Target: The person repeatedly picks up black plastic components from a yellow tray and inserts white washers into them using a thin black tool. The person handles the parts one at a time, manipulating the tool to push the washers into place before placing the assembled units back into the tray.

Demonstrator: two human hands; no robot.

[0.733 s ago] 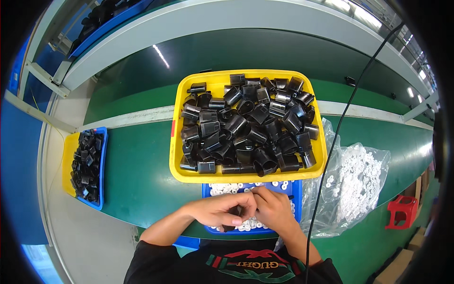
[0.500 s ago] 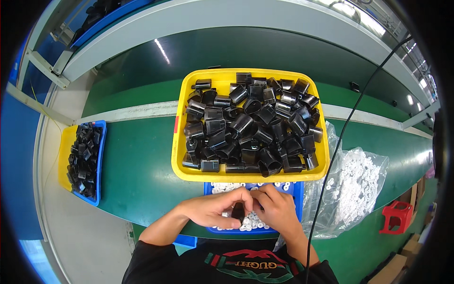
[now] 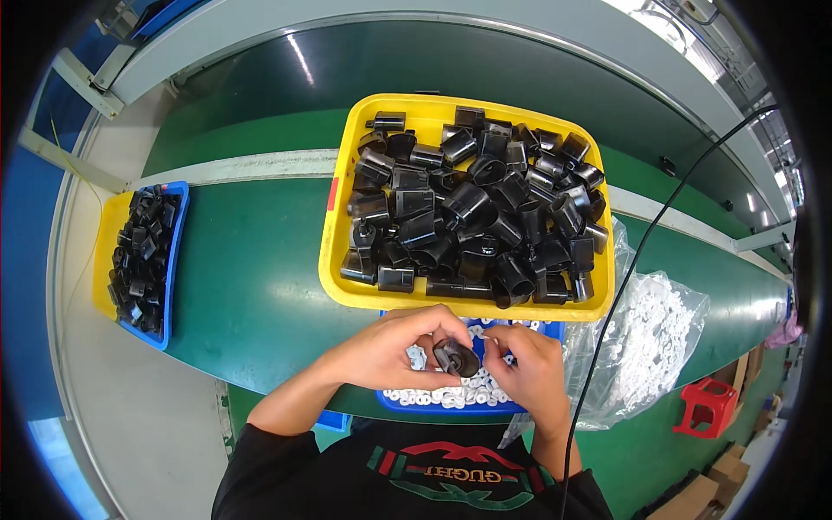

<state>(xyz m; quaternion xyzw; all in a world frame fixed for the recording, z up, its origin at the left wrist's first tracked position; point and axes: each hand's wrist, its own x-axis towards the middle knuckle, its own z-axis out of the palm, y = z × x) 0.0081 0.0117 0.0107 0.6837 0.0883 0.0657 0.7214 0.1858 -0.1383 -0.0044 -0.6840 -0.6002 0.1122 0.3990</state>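
My left hand (image 3: 394, 351) grips a hollow black plastic housing (image 3: 459, 359) between thumb and fingers, with its opening toward the right. Just right of it is my right hand (image 3: 530, 368), fingers curled and thumb close to the index finger. Whether a small part sits in that pinch is too small to tell. Both hands are above a blue tray (image 3: 555, 330) of small white rings (image 3: 452, 398). Directly beyond stands a yellow tray (image 3: 333, 247) heaped with similar black housings (image 3: 466, 203); its near edge overhangs the blue tray.
On the left lies a blue-and-yellow bin (image 3: 176, 260) of smaller black parts. A clear plastic bag (image 3: 646, 342) of white rings rests at the right. A black cable (image 3: 637, 251) hangs across the view. A red stool (image 3: 706, 406) stands on the floor.
The hands have moved apart slightly. My left hand has turned the black housing so its open end shows. The view has shifted a little, and the trays sit higher in it.
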